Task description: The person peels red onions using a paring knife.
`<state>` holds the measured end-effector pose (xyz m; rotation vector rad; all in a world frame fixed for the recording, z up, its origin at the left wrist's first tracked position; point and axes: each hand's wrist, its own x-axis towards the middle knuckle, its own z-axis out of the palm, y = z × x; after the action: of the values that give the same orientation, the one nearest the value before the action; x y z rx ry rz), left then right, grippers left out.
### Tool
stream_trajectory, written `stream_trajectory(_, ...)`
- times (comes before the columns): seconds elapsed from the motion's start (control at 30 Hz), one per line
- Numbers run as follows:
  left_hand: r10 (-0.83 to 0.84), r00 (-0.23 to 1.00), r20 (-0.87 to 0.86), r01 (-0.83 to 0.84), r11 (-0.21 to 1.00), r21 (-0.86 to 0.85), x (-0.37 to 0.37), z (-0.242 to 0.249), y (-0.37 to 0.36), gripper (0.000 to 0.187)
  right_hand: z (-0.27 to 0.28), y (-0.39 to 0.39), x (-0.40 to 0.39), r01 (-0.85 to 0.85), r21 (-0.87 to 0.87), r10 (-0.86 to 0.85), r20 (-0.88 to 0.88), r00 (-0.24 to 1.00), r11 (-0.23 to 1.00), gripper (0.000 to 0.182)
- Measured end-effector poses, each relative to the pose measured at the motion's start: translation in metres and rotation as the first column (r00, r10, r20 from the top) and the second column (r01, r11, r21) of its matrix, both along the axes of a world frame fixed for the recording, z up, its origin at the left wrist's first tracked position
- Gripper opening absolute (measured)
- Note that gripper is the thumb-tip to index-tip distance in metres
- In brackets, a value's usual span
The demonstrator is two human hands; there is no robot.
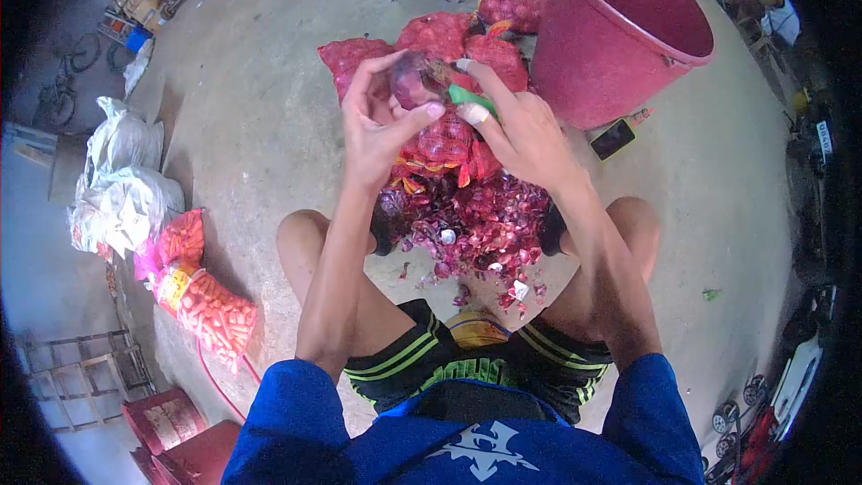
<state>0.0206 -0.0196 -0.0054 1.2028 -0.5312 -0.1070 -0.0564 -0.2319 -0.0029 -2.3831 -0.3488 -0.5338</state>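
Note:
A dark purple-red onion (410, 81) sits in my left hand (373, 121), with the fingers and thumb wrapped around it. My right hand (521, 126) is closed on a small green-handled knife (471, 101), held against the onion's right side; its blade is hard to make out. White wrapping covers some fingertips of that hand. Below both hands lies a pile of loose purple onion skins (476, 224) on the floor between my feet. Red mesh bags of onions (437, 36) stand just beyond, partly hidden by my hands.
A large red tub (584, 63) stands at the upper right, with a phone (612, 139) on the floor near its base. White sacks (135, 202) and a bag of carrots (215, 314) sit to the left. Red containers (166, 422) are at lower left.

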Motion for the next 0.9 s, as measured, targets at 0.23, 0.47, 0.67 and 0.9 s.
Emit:
stream_trajectory(0.23, 0.133, 0.972, 0.194, -0.161, 0.978, 0.132, -0.009, 0.015, -0.004, 0.065, -0.009, 0.006, 0.0, 0.015, 0.05, -0.016, 0.028, 0.999, 0.999, 0.055)
stream_trajectory(0.47, 0.045, 0.998, 0.043, -0.053, 0.982, 0.183, -0.005, 0.015, 0.008, 0.061, 0.006, 0.01, 0.001, 0.004, 0.112, 0.01, -0.123, 0.992, 0.994, 0.058)
stream_trajectory(0.67, 0.153, 0.986, 0.066, -0.159, 0.982, 0.099, -0.003, 0.008, 0.0, 0.058, -0.009, 0.015, 0.01, 0.028, 0.148, -0.02, -0.053, 0.998, 0.989, 0.054)
stream_trajectory(0.9, 0.183, 0.927, 0.329, -0.248, 0.954, 0.168, -0.01, 0.004, -0.002, 0.068, 0.003, 0.012, 0.01, 0.015, 0.184, -0.002, -0.068, 0.998, 0.983, 0.054)
